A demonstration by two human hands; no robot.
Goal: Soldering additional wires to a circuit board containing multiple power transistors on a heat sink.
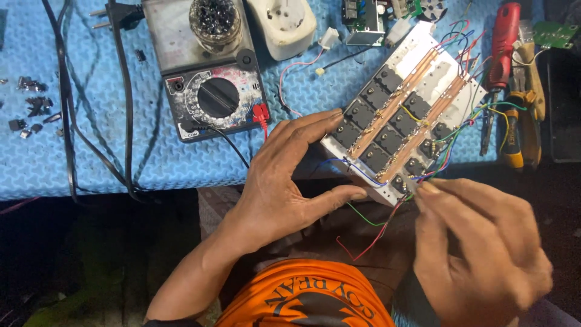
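I see the circuit board (402,118) lying tilted at the near edge of the blue mat (91,157), its lower corner overhanging the edge. Rows of black square parts and two copper strips run along its length. My left hand (284,181) grips the board's lower left corner: the fingers lie spread along the left edge, and the thumb presses against the bottom edge. My right hand (478,242) sits at the board's lower right corner with the fingertips pinched narrowly together on the thin coloured wires (451,151) that leave the board there; the hand is blurred, so I cannot tell exactly which wire it holds. Loose red and green wires hang below the board. A meter (212,91) with a round dial rests on the mat, left of the board. A red-handled screwdriver (502,48) and pliers (523,115) lie right of the board.
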